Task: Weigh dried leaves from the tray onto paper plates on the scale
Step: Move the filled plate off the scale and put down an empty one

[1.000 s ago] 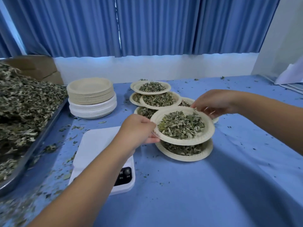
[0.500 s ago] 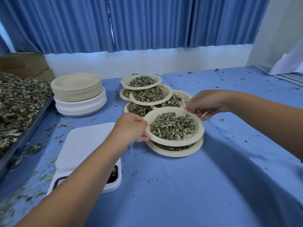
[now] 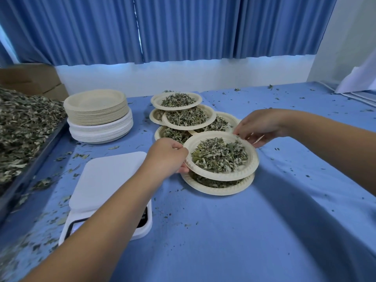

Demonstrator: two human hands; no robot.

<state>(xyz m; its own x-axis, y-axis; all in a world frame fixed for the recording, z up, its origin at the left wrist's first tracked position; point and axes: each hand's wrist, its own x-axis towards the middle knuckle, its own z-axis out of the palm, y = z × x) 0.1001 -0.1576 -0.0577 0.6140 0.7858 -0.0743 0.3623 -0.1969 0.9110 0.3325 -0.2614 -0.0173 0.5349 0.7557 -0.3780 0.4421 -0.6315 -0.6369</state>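
Observation:
A paper plate (image 3: 244,173) heaped with dried leaves (image 3: 219,154) sits tilted on top of another filled plate (image 3: 215,190). My left hand (image 3: 166,155) pinches its left rim and my right hand (image 3: 258,126) pinches its far right rim. The white scale (image 3: 109,180) stands bare to the left, partly under my left forearm. A metal tray (image 3: 30,165) piled with dried leaves (image 3: 22,123) fills the far left. Several more filled plates (image 3: 189,119) overlap behind the held one.
A tall stack of unused paper plates (image 3: 97,115) stands behind the scale. Leaf crumbs (image 3: 61,192) litter the blue tablecloth (image 3: 264,231). A cardboard box (image 3: 32,78) sits at the back left, blue curtains (image 3: 183,27) behind, white paper (image 3: 358,78) at the far right.
Both hands have lowered the filled plate onto the plate beneath it and still hold its rim. The view has shifted slightly.

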